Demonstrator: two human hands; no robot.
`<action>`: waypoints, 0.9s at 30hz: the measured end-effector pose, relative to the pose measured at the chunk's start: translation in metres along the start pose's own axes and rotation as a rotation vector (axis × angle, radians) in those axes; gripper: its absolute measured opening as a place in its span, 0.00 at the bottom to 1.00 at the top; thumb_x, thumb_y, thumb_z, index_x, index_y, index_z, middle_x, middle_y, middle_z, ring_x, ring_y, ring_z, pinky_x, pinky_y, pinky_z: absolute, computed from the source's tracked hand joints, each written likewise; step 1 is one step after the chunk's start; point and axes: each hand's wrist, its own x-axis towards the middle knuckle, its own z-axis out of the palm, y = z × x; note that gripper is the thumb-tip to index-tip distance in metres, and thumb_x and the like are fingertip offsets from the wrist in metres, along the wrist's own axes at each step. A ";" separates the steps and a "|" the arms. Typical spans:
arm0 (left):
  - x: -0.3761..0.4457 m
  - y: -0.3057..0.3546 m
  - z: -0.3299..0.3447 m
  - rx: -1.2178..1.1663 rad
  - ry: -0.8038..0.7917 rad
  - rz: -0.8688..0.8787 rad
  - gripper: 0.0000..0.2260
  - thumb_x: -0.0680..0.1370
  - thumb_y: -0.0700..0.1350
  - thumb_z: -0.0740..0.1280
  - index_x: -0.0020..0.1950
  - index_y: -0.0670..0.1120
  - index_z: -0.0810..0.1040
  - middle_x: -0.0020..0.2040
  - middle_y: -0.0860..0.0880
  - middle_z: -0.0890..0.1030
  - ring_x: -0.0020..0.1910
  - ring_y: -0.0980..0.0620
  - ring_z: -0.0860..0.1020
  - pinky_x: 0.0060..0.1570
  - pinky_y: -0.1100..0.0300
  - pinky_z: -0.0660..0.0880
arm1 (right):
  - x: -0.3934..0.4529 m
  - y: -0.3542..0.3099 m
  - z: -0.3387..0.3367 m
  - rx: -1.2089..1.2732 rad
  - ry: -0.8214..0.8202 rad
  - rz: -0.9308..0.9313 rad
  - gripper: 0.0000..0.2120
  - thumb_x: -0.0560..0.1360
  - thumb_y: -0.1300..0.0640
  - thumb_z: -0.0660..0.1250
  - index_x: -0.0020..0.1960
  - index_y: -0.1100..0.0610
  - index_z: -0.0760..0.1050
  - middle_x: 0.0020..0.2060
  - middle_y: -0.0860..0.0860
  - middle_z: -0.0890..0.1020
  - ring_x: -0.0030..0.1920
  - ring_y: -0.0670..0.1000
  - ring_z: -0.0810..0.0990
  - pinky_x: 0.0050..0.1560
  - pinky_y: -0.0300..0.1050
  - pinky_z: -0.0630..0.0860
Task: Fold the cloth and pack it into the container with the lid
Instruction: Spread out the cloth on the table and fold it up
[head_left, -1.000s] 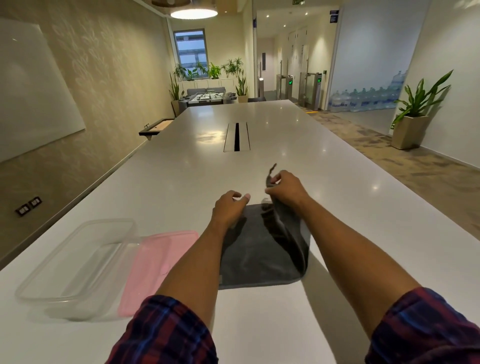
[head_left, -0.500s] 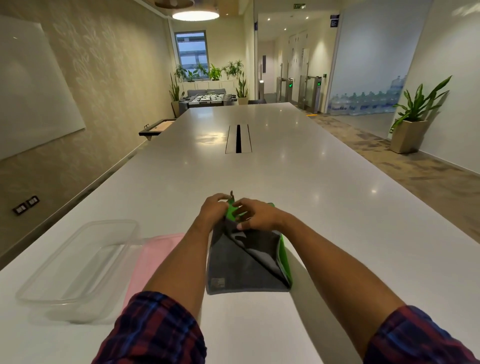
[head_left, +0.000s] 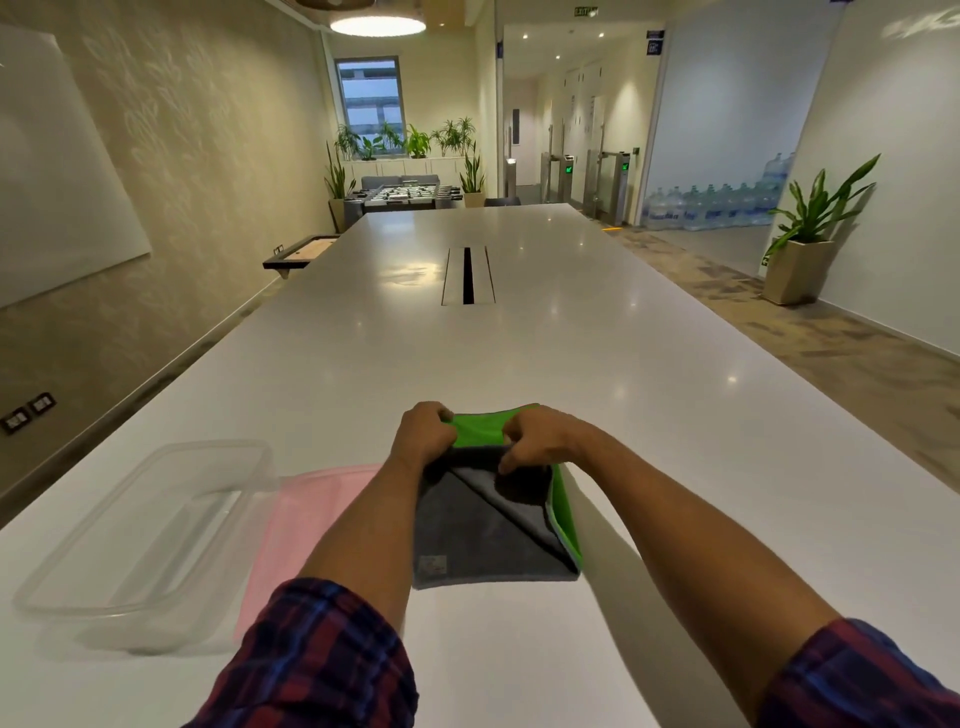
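Pinching cloth (head_left: 467, 530) far edge w/ both hands (head_left: 422, 434) (head_left: 535, 436) (long axis runs away from wearer).

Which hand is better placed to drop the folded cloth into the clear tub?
Left. The tub sits on the left hand's side; the right hand would cross over. Both pinch the cloth.

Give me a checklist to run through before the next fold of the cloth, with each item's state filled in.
1. Both hands grip the far edge of the cloth: left hand, right hand: ok.
2. Cloth's near edge rests flat on the table: ok.
3. Layers lined up: not ok, one grey flap lies diagonal.
4. Container open: ok.
5. Pink lid within reach beside the container: ok.
6. Folded cloth fits the container: cannot tell.
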 end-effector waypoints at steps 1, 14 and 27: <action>0.000 0.002 -0.001 0.012 0.000 0.010 0.18 0.73 0.36 0.68 0.61 0.43 0.83 0.63 0.42 0.82 0.63 0.43 0.79 0.63 0.58 0.73 | -0.002 -0.004 -0.003 0.094 -0.009 -0.036 0.16 0.66 0.46 0.77 0.34 0.53 0.72 0.32 0.50 0.76 0.38 0.53 0.76 0.39 0.47 0.71; 0.000 -0.001 -0.007 0.071 -0.052 0.062 0.20 0.75 0.40 0.70 0.67 0.40 0.78 0.67 0.41 0.78 0.65 0.42 0.77 0.64 0.55 0.72 | -0.025 -0.055 0.003 0.536 -0.408 -0.336 0.13 0.72 0.67 0.77 0.53 0.61 0.76 0.33 0.53 0.83 0.32 0.52 0.83 0.37 0.43 0.83; -0.005 -0.007 0.001 0.239 -0.045 0.104 0.09 0.68 0.30 0.64 0.33 0.42 0.70 0.34 0.45 0.70 0.34 0.46 0.71 0.32 0.58 0.68 | -0.027 -0.045 0.009 0.081 -0.572 -0.163 0.10 0.70 0.58 0.80 0.47 0.59 0.81 0.37 0.51 0.85 0.34 0.50 0.83 0.38 0.42 0.78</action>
